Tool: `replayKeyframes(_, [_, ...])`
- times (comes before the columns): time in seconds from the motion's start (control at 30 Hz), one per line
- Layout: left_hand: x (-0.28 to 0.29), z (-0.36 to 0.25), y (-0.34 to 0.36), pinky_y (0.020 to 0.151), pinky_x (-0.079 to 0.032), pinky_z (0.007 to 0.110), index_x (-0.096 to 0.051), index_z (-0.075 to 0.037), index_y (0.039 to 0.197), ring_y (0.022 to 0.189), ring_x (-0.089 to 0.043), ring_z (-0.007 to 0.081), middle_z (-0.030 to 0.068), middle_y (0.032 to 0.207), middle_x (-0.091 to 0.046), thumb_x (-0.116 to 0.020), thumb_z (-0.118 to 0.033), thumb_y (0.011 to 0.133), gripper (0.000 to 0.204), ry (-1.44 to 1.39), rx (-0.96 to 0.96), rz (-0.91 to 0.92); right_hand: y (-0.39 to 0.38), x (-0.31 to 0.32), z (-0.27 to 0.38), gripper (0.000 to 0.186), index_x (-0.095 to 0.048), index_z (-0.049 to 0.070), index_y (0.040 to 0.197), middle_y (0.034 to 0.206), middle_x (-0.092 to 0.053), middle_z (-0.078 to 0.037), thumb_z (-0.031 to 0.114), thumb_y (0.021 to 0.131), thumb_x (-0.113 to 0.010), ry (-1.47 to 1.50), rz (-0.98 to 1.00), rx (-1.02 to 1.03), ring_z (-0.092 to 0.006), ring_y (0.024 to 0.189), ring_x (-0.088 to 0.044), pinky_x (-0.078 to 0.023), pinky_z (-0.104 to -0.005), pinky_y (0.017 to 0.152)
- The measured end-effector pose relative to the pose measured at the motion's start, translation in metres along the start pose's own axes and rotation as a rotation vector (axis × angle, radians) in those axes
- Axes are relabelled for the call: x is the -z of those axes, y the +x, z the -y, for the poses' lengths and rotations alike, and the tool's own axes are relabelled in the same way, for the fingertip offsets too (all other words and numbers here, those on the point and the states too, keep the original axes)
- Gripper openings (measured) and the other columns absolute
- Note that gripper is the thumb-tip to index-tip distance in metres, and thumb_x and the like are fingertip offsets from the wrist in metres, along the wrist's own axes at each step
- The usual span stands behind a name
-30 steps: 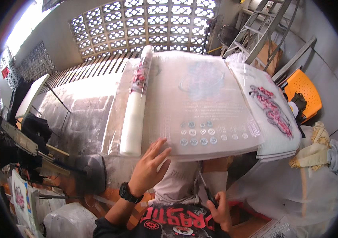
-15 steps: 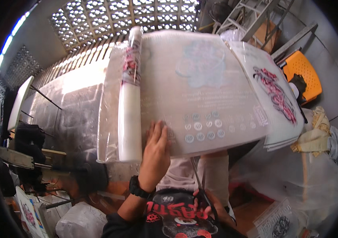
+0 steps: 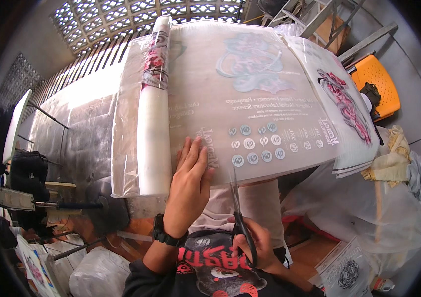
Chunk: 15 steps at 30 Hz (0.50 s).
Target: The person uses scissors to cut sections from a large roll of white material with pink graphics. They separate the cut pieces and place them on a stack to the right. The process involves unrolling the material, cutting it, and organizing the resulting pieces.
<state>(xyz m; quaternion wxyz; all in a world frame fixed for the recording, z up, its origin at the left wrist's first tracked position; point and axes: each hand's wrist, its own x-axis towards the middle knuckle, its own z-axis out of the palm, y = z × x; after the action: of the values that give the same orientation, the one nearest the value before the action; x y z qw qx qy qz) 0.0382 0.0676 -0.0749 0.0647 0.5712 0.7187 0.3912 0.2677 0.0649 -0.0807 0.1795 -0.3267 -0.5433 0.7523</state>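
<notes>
Translucent film (image 3: pixel 255 106) spreads beside the roll (image 3: pixel 153 128), our left hand (image 3: pixel 188 185) flat on it, our right hand (image 3: pixel 259 242) gripping scissors (image 3: pixel 239 219) at its near edge. We're likely lining up; cutting wants steadiness.

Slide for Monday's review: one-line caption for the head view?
Left hand on a printed translucent sheet beside a roll, right hand holding scissors at the sheet's near edge.

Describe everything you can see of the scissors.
The scissors have black handles and slim grey blades that look like metal. The right hand grips the handles. The blades point forward, their tips at the near edge of the printed sheet; whether they touch or cut it, I cannot tell.
</notes>
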Motion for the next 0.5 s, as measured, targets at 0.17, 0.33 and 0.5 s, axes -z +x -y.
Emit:
replayKeyframes(0.17, [0.0, 0.0, 0.0, 0.118, -0.031, 0.047, -0.057, 0.009, 0.13, 0.143, -0.036, 0.0452, 0.0265, 0.149, -0.046, -0.065, -0.004, 0.09, 0.043, -0.017, 0.004, 0.007, 0.009, -0.009, 0.007, 0.054, -0.05, -0.006, 0.139, 0.073, -0.057, 0.0, 0.026, 0.099, -0.067, -0.141, -0.089, 0.017, -0.0053, 0.058, -0.06, -0.048, -0.0228, 0.051])
replayKeyframes(0.33, [0.0, 0.0, 0.0, 0.119, -0.03, 0.047, -0.057, 0.009, 0.13, 0.144, -0.036, 0.0454, 0.0268, 0.149, -0.046, -0.065, -0.006, 0.091, 0.043, -0.005, 0.011, 0.012, 0.008, -0.011, 0.01, 0.053, -0.052, -0.007, 0.136, 0.068, -0.055, 0.0, 0.027, 0.099, -0.068, -0.187, -0.116, 0.011, -0.0046, 0.056, -0.057, -0.045, -0.0238, 0.049])
replayKeyframes(0.5, [-0.001, -0.001, -0.001, 0.119, -0.03, 0.048, -0.057, 0.009, 0.13, 0.143, -0.036, 0.0457, 0.0271, 0.149, -0.046, -0.066, -0.007, 0.091, 0.044, 0.001, 0.013, 0.016, 0.009, -0.009, -0.004, 0.053, -0.053, -0.008, 0.134, 0.065, -0.052, 0.0, 0.027, 0.098, -0.069, -0.282, -0.122, 0.091, -0.0046, 0.054, -0.051, -0.041, -0.025, 0.049])
